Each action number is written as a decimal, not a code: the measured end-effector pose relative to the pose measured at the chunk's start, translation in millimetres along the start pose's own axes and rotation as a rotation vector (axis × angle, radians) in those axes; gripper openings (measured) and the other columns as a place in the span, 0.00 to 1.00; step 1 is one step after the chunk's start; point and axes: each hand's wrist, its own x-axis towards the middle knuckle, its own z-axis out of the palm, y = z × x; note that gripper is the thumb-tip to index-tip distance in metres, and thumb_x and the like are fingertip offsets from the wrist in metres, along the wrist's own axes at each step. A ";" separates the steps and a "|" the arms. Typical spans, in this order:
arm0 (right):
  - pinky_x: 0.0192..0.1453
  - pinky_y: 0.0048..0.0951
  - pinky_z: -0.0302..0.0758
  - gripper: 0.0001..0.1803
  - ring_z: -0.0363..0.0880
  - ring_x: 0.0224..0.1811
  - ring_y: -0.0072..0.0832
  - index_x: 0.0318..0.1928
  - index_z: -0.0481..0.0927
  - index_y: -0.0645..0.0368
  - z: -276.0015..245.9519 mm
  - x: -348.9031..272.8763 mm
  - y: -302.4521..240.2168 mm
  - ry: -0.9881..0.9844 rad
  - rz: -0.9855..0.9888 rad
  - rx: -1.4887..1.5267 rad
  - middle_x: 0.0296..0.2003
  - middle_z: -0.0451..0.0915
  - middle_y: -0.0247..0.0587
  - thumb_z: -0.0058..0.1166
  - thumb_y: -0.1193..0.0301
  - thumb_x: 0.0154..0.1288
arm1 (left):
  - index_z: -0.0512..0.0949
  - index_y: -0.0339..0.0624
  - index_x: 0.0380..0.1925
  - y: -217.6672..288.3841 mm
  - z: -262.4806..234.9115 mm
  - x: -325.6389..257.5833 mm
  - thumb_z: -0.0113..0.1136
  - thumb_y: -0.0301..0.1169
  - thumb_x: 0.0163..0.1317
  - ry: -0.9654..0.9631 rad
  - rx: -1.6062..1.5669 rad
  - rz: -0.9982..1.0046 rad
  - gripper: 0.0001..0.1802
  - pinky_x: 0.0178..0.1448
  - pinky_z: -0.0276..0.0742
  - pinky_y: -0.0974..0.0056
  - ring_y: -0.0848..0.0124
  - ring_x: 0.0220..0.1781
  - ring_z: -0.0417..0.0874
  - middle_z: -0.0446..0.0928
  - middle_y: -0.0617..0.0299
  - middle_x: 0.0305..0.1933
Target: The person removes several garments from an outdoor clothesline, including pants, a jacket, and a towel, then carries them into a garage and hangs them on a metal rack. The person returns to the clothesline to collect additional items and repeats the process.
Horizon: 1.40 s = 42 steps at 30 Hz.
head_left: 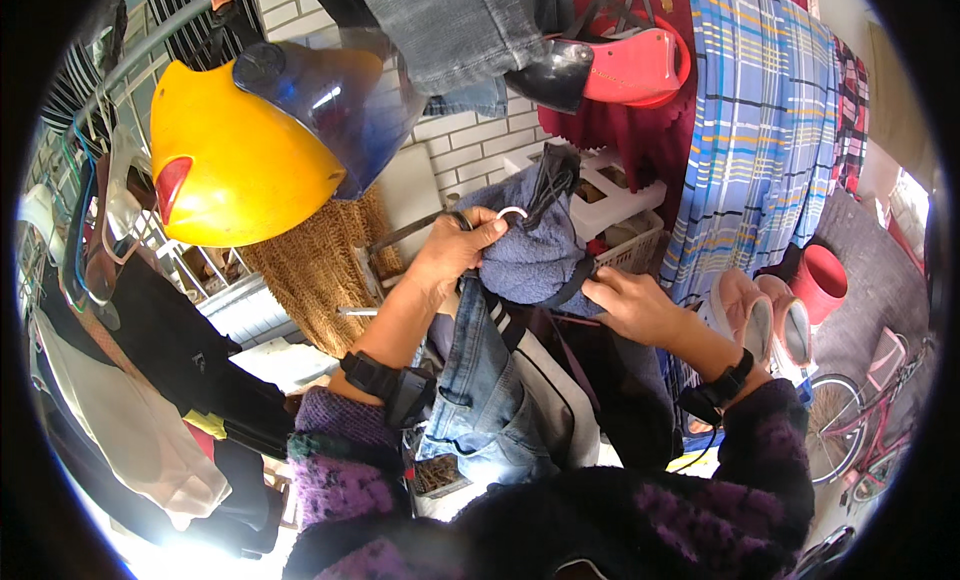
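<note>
A blue-grey fleece garment (525, 270) with a black gathered, cord-like part (552, 185) at its top is bunched between my hands. My left hand (455, 245) pinches its left side, thumb and fingers together. A small pale curved piece (512, 211), like a hook or ring, sticks out beside that thumb. On the garment's right edge, near a dark band, my right hand (635, 302) is closed with the fingers curled. Faded blue jeans (470, 380) and a black and white garment (550, 390) hang just below my hands.
A yellow helmet (235, 170) with a dark visor hangs at upper left. Dark trousers (440, 30) hang above, beside a red helmet (640, 70). Checked blue cloth (750, 130), pink boots (750, 310), a red pot (820, 283) and a bicycle (850, 430) are right. Clothes on hangers (100, 270) line the left.
</note>
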 end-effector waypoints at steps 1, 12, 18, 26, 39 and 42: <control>0.35 0.35 0.75 0.19 0.76 0.36 0.38 0.43 0.76 0.61 -8.6 8.5 -5.8 -0.019 0.029 0.036 0.34 0.72 0.42 0.62 0.70 0.49 | 0.82 0.43 0.31 -2.0 3.5 -2.0 0.64 0.36 0.59 0.037 0.013 -0.009 0.09 0.24 0.61 0.76 0.83 0.20 0.65 0.72 0.74 0.22; 0.39 0.46 0.72 0.06 0.79 0.34 0.50 0.34 0.79 0.58 17.5 96.3 -14.6 -0.155 0.304 0.222 0.28 0.79 0.52 0.54 0.72 0.55 | 0.81 0.40 0.37 -24.5 23.3 -34.9 0.63 0.37 0.61 -0.102 0.053 0.028 0.12 0.26 0.63 0.76 0.82 0.22 0.67 0.75 0.71 0.26; 0.32 0.35 0.74 0.02 0.80 0.28 0.40 0.27 0.78 0.60 -14.1 109.4 -6.7 0.107 0.425 0.131 0.23 0.78 0.47 0.54 0.79 0.52 | 0.77 0.44 0.52 -17.2 -12.9 -43.1 0.59 0.32 0.62 -0.086 0.008 0.061 0.17 0.27 0.65 0.76 0.83 0.23 0.68 0.78 0.69 0.39; 0.37 0.48 0.73 0.06 0.79 0.34 0.53 0.25 0.78 0.63 -151.2 233.2 31.6 0.435 0.229 -0.507 0.25 0.77 0.58 0.51 0.73 0.52 | 0.69 0.35 0.59 -6.8 -77.4 -46.3 0.57 0.31 0.63 0.023 -0.195 0.269 0.25 0.26 0.66 0.76 0.84 0.18 0.63 0.75 0.62 0.58; 0.47 0.45 0.70 0.12 0.75 0.45 0.52 0.38 0.78 0.61 -214.0 371.4 104.3 0.604 0.609 -0.099 0.40 0.77 0.56 0.53 0.67 0.56 | 0.73 0.32 0.55 -2.1 -100.9 -57.2 0.61 0.33 0.60 0.089 -0.291 0.298 0.24 0.26 0.66 0.73 0.82 0.17 0.62 0.77 0.58 0.54; 0.49 0.44 0.69 0.12 0.73 0.47 0.51 0.40 0.77 0.61 -211.2 377.2 106.8 0.567 0.628 -0.075 0.42 0.76 0.56 0.53 0.68 0.57 | 0.73 0.33 0.55 -6.1 -98.9 -59.2 0.61 0.30 0.60 0.101 -0.370 0.270 0.23 0.23 0.64 0.76 0.82 0.18 0.67 0.77 0.56 0.54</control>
